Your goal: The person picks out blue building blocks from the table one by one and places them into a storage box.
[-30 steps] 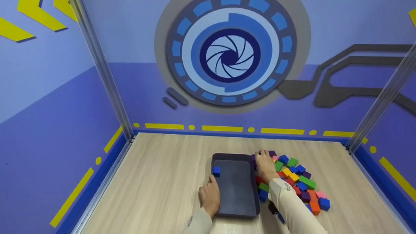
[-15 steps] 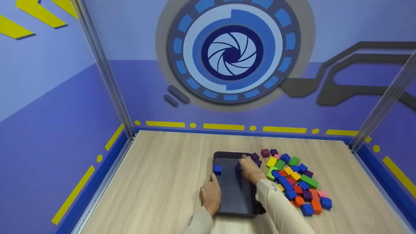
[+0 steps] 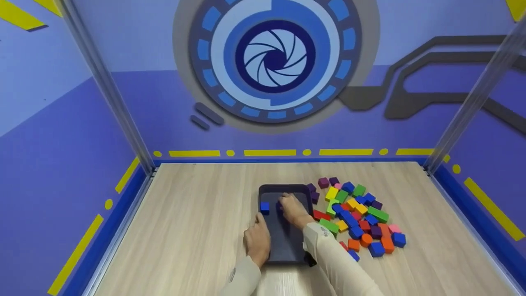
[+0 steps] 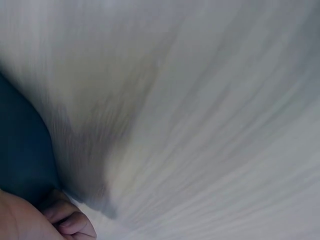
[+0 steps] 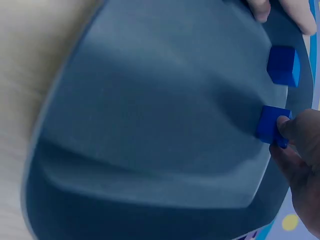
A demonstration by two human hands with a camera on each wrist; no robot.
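A dark grey rectangular tray (image 3: 287, 246) lies on the table. My left hand (image 3: 257, 238) grips its left wall, and in the left wrist view the curled fingers (image 4: 75, 225) show beside the tray's outer side. My right hand (image 3: 294, 209) is over the inside of the tray, pinching a blue cube (image 5: 272, 124) between thumb and fingers. A second blue cube (image 3: 264, 207) sits in the tray against the left wall, close beside the held one in the right wrist view.
Right of the tray, many loose blocks lie spread out, among them a long green block (image 3: 378, 214), an orange cylinder (image 3: 366, 239) and a yellow block (image 3: 332, 193). Two purple cubes (image 3: 313, 193) are right at the tray's far right corner. Printed walls enclose the table.
My right hand has moved left from the block pile, over the tray's right wall and into the tray with the cube. The left hand stays on the tray. The head view has shifted slightly.
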